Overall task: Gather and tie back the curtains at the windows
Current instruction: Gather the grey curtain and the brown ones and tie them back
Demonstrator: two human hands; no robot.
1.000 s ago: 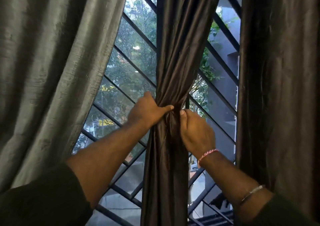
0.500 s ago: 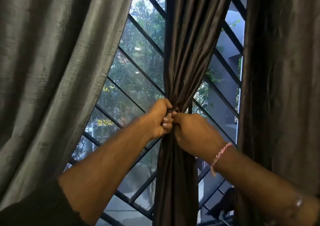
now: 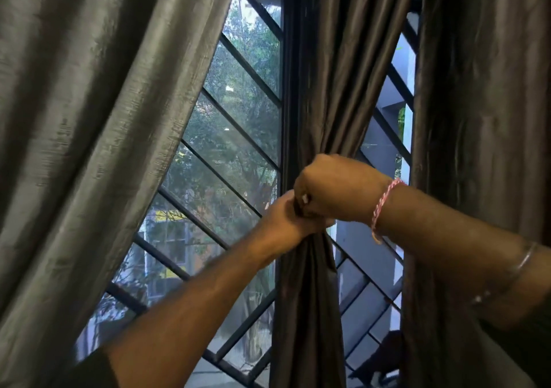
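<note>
Background: window (image 3: 238, 137) with a dark diagonal grille (image 3: 226, 176) and mesh, trees and a building beyond, centre of frame.
Middle curtain: dark brown curtain (image 3: 331, 83) hanging at centre, gathered into a narrow waist at mid-height, flaring above and below.
Left hand: left hand (image 3: 286, 220) at the waist, centre of frame, fingers curled round the gathered cloth.
Right hand: right hand (image 3: 334, 188) just above and touching the left, fist closed at the waist; what it pinches is blurred.
Left edge: grey curtain (image 3: 98, 137) sweeping from upper centre to lower left.
Right edge: dark curtain (image 3: 483, 113) hanging straight.
Open room: grille gaps either side of the middle curtain.
Wrist: pink-and-white thread band (image 3: 383, 206); metal bangle (image 3: 518, 268) lower right.
</note>
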